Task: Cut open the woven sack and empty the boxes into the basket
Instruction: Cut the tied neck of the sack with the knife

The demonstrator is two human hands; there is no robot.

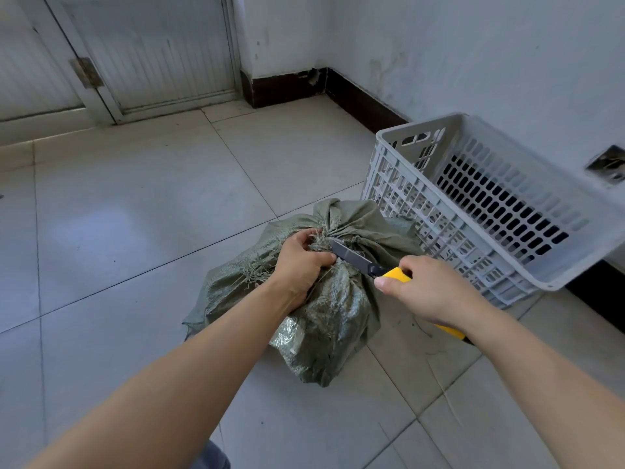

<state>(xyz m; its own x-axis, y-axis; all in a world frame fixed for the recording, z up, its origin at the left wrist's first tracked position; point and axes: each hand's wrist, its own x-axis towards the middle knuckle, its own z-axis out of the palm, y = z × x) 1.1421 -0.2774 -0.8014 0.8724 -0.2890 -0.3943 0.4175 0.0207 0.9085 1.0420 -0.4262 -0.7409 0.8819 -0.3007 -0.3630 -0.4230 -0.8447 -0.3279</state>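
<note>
- Two hands are at work. Our left hand [301, 262] grips a bunch of frayed cloth just below the tied neck of the woven sack [324, 299], fingers curled tight into it.
- Our right hand [426, 289] is wrapped around the yellow handle of a utility knife [358, 260], thumb along the side. The dark blade lies against the gathered neck where a string cinches it.
- The sack sits on the tiled floor [152, 214] just beside the grey plastic basket [422, 211]; whether the two touch we cannot tell.
- We judge the sack slack in its skin but bulky. The grey-green woven plastic creases and puckers, and the lumps beneath hint at the boxes, which are hidden.
- Its weave is coarse, loose threads fray at the neck, and a glossy clear liner [287, 333] shows low on the near side.
- The best hold seems to be that bunched neck, where the cloth gathers thick. The smoother flanks would likely slip, and fingers should be kept out of the blade's path.
- The basket looks stiff, with lattice walls, slotted handholds and a thick rolled rim, firm enough, we think, to take tumbling boxes.
</note>
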